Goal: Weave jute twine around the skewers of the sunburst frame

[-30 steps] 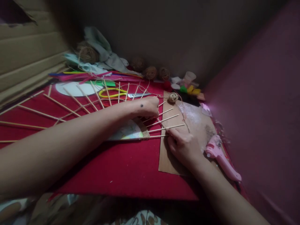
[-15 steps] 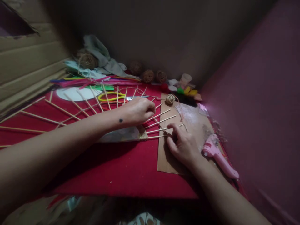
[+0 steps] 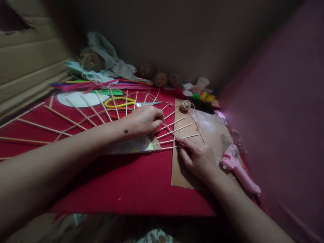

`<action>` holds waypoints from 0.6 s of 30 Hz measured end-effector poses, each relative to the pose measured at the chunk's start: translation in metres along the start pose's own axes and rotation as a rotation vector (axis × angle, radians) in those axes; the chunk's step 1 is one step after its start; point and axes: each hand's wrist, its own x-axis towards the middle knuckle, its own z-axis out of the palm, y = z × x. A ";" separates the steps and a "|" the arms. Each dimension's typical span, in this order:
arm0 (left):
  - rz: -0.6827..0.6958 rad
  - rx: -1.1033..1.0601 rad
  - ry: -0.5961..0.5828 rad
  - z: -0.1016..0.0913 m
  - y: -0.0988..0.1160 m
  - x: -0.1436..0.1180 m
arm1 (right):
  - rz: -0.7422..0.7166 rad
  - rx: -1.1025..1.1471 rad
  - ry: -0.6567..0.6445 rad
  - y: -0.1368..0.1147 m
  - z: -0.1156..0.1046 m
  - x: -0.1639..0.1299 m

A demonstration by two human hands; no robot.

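My left hand [image 3: 148, 119] is closed over the right side of a fan of thin wooden sticks [image 3: 181, 128], gripping twine. A taut length of twine [image 3: 170, 130] slants from it down to the fingertips of my right hand [image 3: 197, 158]. The right index finger is stretched toward the lowest sticks, thumb bent below it, and the twine meets its tip. At their base the sticks join a pale, patterned panel [image 3: 134, 145], where a woven twine band [image 3: 155, 143] wraps them. My left forearm hides much of the panel.
A cardboard sheet [image 3: 184, 175] lies under my right hand, with a small twine ball [image 3: 185, 106] on it. The pink glue gun [image 3: 239, 168] rests at right. Yellow-handled scissors [image 3: 108, 103] lie behind the sticks. Twine balls [image 3: 160, 79] and cloth [image 3: 106, 50] line the back.
My right index finger has straightened and reached left toward the twine and the lowest sticks. My left hand stays closed in nearly the same place. The view has shifted slightly.
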 end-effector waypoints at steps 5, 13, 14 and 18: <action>-0.003 -0.018 0.015 0.001 -0.003 0.001 | 0.065 0.086 0.023 -0.001 -0.004 0.000; 0.121 -0.024 0.005 0.008 0.002 -0.006 | 0.155 -0.003 0.089 0.002 -0.009 -0.015; 0.143 -0.025 -0.004 0.010 0.002 -0.006 | 0.156 -0.004 0.091 0.003 -0.009 -0.016; 0.193 -0.017 -0.016 0.017 0.002 -0.008 | 0.110 0.023 0.061 0.002 -0.008 -0.018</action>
